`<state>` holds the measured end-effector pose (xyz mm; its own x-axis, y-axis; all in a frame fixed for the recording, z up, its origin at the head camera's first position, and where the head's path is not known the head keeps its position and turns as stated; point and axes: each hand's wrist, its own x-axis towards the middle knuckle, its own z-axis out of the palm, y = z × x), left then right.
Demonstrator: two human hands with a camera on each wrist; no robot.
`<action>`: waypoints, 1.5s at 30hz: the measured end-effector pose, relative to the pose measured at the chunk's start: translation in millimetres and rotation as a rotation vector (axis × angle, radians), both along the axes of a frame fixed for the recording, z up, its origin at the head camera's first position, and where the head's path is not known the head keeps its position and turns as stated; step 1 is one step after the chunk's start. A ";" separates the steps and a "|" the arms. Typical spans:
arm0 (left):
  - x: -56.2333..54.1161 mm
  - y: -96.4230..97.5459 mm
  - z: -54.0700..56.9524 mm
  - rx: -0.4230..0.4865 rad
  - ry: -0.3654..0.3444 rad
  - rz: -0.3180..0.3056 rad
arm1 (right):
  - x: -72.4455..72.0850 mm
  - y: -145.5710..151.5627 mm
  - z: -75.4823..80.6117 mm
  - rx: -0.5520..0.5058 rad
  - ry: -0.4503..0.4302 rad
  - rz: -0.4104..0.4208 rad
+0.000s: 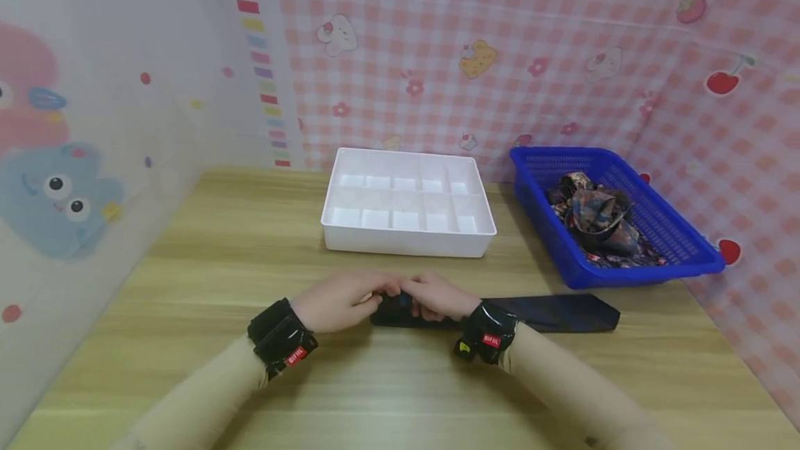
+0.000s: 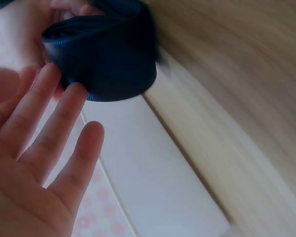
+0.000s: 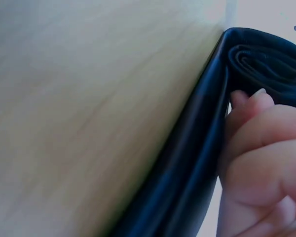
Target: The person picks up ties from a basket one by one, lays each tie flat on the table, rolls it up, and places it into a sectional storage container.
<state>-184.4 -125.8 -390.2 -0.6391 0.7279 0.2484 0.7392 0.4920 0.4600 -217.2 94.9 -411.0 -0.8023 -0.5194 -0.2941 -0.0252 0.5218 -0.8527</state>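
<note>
A dark navy necktie lies along the table, its wide pointed end flat on the right. Its other end is wound into a roll, where both hands meet. My right hand grips this roll, its fingers curled against the coil in the right wrist view. From the other side comes my left hand; in the left wrist view its fingers are nearly straight, with the fingertips right at the roll's edge. In the head view the hands partly cover the roll.
Behind the hands stands a white divided box with two rows of compartments. A blue plastic basket at the right back holds dark patterned folded cloth items. Patterned curtains enclose the table at the back and sides.
</note>
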 end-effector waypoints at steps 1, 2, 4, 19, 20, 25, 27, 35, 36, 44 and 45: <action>-0.5 2.3 -1.2 -0.004 0.013 -0.014 | -0.4 2.0 -0.5 0.014 0.008 0.003; -0.9 4.4 -2.2 -0.013 0.025 -0.027 | -1.2 4.0 -1.5 0.035 0.026 0.007; -1.4 7.7 -4.8 -0.028 0.045 -0.049 | -2.6 7.4 -2.6 0.075 0.051 0.012; -14.9 15.6 -23.3 -0.186 0.006 0.095 | 0.5 13.4 6.1 0.134 0.093 0.008; -15.4 15.7 -22.7 -0.191 -0.007 0.083 | 1.0 12.9 6.7 0.131 0.095 0.014; -14.6 15.9 -20.1 -0.220 0.015 0.055 | 2.1 12.2 7.9 0.112 0.103 0.048; -13.4 16.2 -18.7 -0.242 0.035 0.064 | 1.9 13.2 7.6 0.113 0.114 0.058; -10.8 18.6 -17.8 -0.284 0.050 0.107 | -1.7 17.0 3.2 0.260 0.317 0.040; -10.6 18.8 -18.4 -0.282 0.052 0.110 | -1.5 16.6 2.6 0.288 0.373 0.038; -3.7 18.9 -21.3 -0.232 0.148 0.117 | 6.1 11.4 -1.4 0.404 0.706 0.077; -2.3 18.9 -20.5 -0.219 0.157 0.113 | 6.6 11.4 -1.2 0.410 0.723 0.085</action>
